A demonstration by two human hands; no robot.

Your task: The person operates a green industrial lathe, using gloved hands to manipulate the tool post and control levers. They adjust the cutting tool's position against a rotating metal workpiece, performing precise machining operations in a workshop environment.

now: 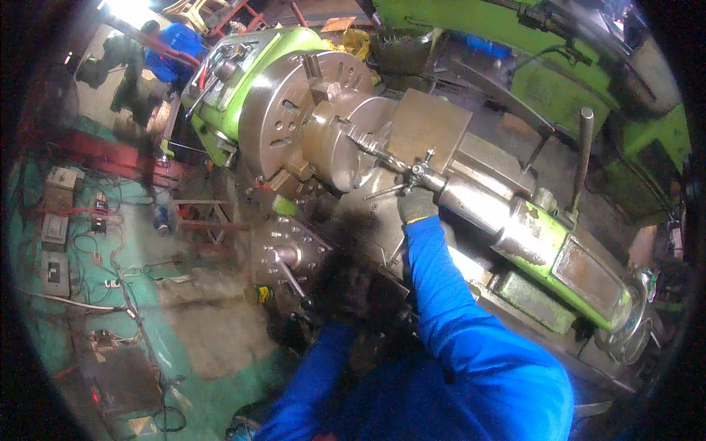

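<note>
At the middle of the green lathe (243, 81), the right hand (417, 204), in a dark glove, is curled around the drill chuck (418, 173) on the shiny steel barrel (471, 202); the chuck sits just above its fingers. Lower down, the left hand (351, 290) rests on dark machine parts beside a lever (290, 275); whether its fingers grip anything cannot be told.

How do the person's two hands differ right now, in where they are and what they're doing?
The right hand reaches far forward to the small cross-handled key on the drill chuck in front of the tailstock; the left hand stays low and near, by the carriage levers. The right hand is sharp and grips the key; the left hand is blurred, so its grip cannot be told. Both wear dark gloves and blue sleeves.
</note>
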